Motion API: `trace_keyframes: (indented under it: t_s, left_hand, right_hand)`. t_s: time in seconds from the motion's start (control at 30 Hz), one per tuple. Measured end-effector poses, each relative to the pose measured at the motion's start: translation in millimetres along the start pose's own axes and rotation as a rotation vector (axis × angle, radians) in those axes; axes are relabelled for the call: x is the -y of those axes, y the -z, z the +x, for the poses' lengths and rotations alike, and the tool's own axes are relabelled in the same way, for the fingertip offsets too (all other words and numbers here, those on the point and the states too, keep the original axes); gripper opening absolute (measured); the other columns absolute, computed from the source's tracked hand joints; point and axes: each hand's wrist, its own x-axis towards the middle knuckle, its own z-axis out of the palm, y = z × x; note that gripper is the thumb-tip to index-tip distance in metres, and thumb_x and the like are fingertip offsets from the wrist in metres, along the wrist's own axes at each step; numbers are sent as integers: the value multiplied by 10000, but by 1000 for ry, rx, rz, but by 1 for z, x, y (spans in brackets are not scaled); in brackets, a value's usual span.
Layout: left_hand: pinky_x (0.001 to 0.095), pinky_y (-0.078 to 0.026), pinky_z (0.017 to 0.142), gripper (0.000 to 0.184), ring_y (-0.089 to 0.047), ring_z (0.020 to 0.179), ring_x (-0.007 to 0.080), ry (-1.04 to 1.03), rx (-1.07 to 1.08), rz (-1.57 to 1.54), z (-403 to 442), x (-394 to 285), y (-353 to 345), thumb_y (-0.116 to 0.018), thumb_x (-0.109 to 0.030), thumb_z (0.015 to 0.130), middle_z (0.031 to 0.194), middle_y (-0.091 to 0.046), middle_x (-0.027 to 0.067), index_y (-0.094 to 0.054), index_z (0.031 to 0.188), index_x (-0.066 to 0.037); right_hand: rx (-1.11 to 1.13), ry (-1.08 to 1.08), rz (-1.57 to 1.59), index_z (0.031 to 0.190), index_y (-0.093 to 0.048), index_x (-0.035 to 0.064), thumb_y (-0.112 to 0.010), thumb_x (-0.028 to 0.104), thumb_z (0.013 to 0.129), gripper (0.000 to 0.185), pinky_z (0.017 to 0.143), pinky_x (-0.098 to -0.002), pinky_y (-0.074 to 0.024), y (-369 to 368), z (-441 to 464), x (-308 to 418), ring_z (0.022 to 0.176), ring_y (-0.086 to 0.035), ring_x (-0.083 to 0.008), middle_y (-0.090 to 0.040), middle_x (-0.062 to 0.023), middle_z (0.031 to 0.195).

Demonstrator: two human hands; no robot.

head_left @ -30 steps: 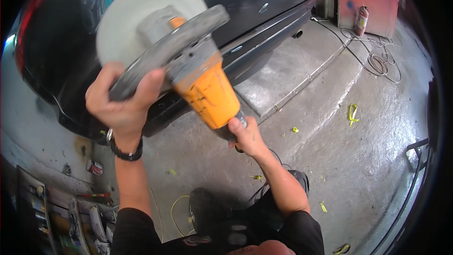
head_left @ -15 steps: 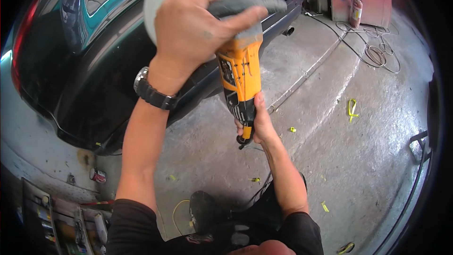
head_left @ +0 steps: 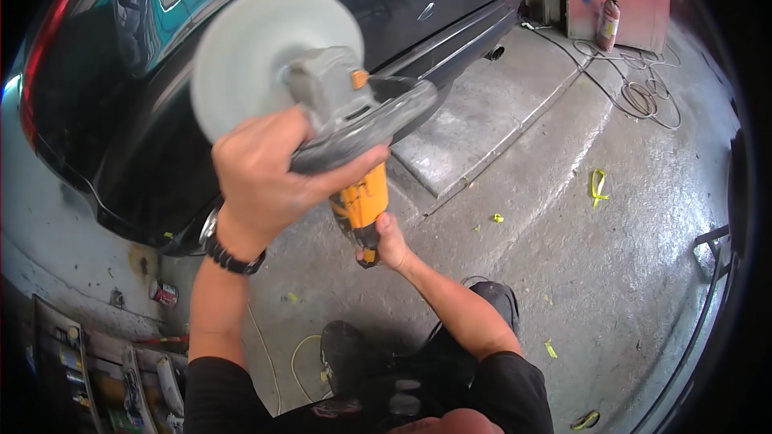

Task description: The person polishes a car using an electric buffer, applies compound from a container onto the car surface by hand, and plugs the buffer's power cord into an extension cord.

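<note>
While the polisher (head_left: 334, 84) is held up betw. the person and the black car (head_left: 145, 169), its long axis runs from the butt fwd & up-left to the round pad (head_left: 237, 56); can't tell if pad touches car. L hand (head_left: 265, 165), nearer pad, is curled round the handle (head_left: 374, 137); R hand (head_left: 390, 243) grips the butt. Below: concrete floor (head_left: 579, 273) w/ yellow scraps (head_left: 550, 349); red bottle (head_left: 609, 26) far R.
</note>
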Motion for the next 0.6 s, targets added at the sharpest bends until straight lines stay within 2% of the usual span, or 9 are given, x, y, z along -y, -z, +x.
trace_keyframes:
  t_s: [0.1, 0.2, 0.3, 0.37, 0.5, 0.6]
  left_hand:
    - [301, -360, 445, 519, -440, 439, 193, 20, 24, 10, -20, 0, 24, -929, -331, 601, 525, -463, 63, -484, 585, -64]
    - [291, -320, 427, 561, -419, 407, 194, -11, 11, 10, -21, 0, 22, -922, -392, 604, 490, -415, 17, -437, 548, -113]
    - [312, -361, 442, 520, -429, 429, 222, -76, 77, 8, -7, -3, 2, -921, -351, 608, 508, -432, 52, -478, 578, -80]
    - [323, -371, 440, 533, -445, 432, 233, -118, 80, 15, 9, -8, -21, -903, -394, 627, 507, -445, 55, -472, 572, -84]
    - [339, -402, 443, 566, -491, 438, 244, -201, 68, 15, 43, -15, -63, -851, -493, 664, 502, -481, 68, -473, 562, -85]
    - [341, -428, 450, 577, -527, 448, 249, -176, 88, -24, 61, -21, -85, -825, -531, 675, 498, -505, 74, -483, 559, -81]
  right_hand:
    - [83, 8, -80, 982, -605, -52, -548, 828, 758, 909, 495, -295, -496, -10, 1, -14, 551, -612, -168, -625, -107, 747]
    - [84, 13, -56, 992, -599, -43, -524, 854, 747, 933, 515, -294, -497, -18, 4, -26, 561, -617, -166, -624, -104, 749]
    - [84, 47, 53, 1019, -591, -29, -490, 888, 727, 968, 513, -301, -498, -17, 16, -36, 559, -616, -171, -619, -99, 743]
    - [92, 60, 174, 1047, -582, -12, -467, 910, 712, 988, 513, -309, -498, -10, 24, -45, 552, -606, -176, -613, -92, 736]
    - [43, 67, 251, 1077, -536, 65, -325, 979, 674, 1020, 511, -311, -461, -10, 39, -12, 484, -507, -177, -540, -71, 668]
    - [54, 110, 312, 1073, -530, 73, -305, 985, 672, 1021, 515, -320, -466, -6, 53, -2, 488, -513, -183, -532, -73, 658]
